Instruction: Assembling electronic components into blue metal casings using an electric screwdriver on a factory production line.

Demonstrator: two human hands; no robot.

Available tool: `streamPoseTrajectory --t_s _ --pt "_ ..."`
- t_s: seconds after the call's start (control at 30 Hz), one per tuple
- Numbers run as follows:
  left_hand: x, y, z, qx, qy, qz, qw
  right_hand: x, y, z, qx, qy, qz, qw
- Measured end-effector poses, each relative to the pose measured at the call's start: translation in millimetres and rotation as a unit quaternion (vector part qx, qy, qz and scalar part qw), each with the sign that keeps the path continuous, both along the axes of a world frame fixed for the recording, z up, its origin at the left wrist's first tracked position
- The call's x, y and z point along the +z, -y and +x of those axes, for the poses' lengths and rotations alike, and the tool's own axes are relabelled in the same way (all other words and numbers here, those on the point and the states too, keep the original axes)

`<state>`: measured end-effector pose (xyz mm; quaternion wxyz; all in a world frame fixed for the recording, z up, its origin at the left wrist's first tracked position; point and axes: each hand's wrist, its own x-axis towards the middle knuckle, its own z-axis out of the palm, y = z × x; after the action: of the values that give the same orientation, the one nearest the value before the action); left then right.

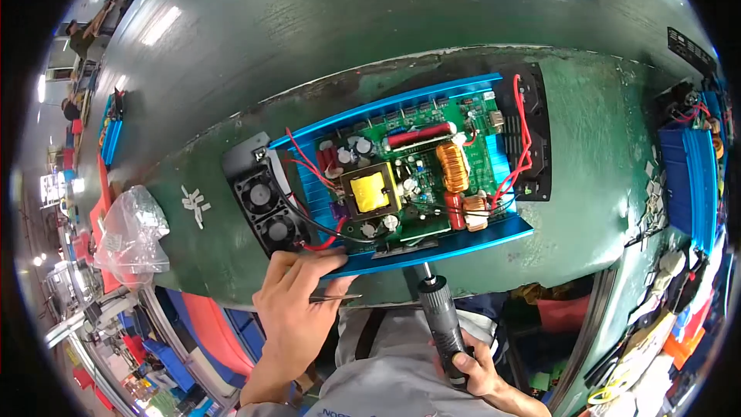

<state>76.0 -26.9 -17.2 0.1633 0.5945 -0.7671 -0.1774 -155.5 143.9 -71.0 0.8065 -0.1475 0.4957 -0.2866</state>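
Note:
A blue metal housing (463, 245) lies open before me, with a green circuit board (478, 164) inside it. On the board are a yellow-wrapped transformer (372, 193) and a copper-wound coil (453, 168). My left hand (293, 313) presses its fingers on the housing's near edge at the left, with thin pointed metal tweezers (340, 297) held in the palm side. My right hand (480, 367) is closed around a black electric screwdriver (441, 316), whose bit meets the housing's near wall. A black end plate with two fans (264, 197) is wired on at the left.
A black end plate (534, 139) joins by red wires at the right. White small pieces (194, 205) and a clear plastic bag (133, 235) lie left. More blue housings (698, 185) stand at the right, beside scattered small parts (654, 201).

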Motion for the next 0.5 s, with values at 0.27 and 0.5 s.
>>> streamPoseTrajectory --t_s 0.27,0.5 --pt "-20 2 22 -0.04 -0.09 -0.022 0.995 -2 -1 0 0.011 -0.016 -0.02 1.0" --pt "27 12 -9 -0.106 0.027 -0.063 0.992 -3 -9 2 0.005 -0.079 -0.086 0.993"
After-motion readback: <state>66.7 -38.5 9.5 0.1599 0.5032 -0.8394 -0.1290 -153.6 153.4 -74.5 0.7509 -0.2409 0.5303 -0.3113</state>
